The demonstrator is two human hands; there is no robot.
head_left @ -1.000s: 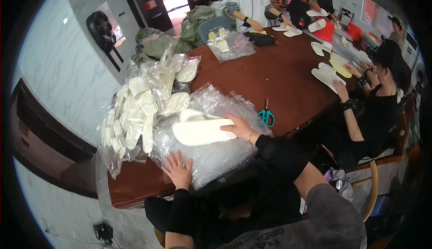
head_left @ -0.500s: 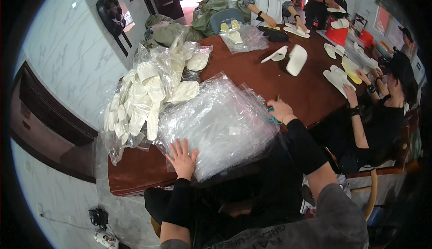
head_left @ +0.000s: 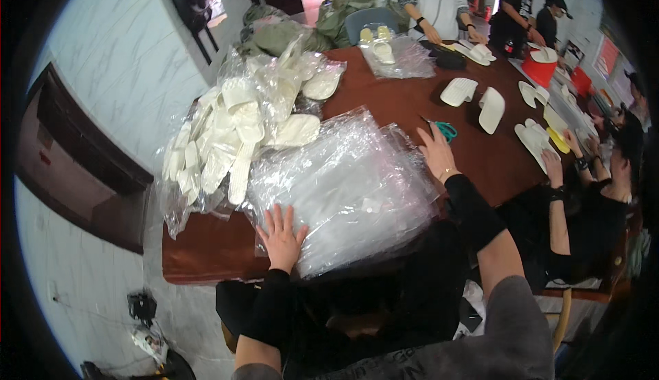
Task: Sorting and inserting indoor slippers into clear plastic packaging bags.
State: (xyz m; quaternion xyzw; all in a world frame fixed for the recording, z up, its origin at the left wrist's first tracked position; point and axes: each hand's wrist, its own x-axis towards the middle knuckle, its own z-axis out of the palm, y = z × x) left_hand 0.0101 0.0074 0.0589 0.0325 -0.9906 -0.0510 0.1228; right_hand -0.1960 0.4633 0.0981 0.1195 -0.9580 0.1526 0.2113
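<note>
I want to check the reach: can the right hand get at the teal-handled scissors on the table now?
Probably yes. The right hand rests at the far edge of the clear bag stack, and the scissors lie just past its fingertips on bare table, with nothing between them.

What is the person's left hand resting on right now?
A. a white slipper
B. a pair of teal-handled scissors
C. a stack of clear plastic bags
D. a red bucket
C: the left hand lies flat with fingers spread on the near edge of the stack of clear plastic bags, while the teal-handled scissors lie farther off by the right hand.
</note>
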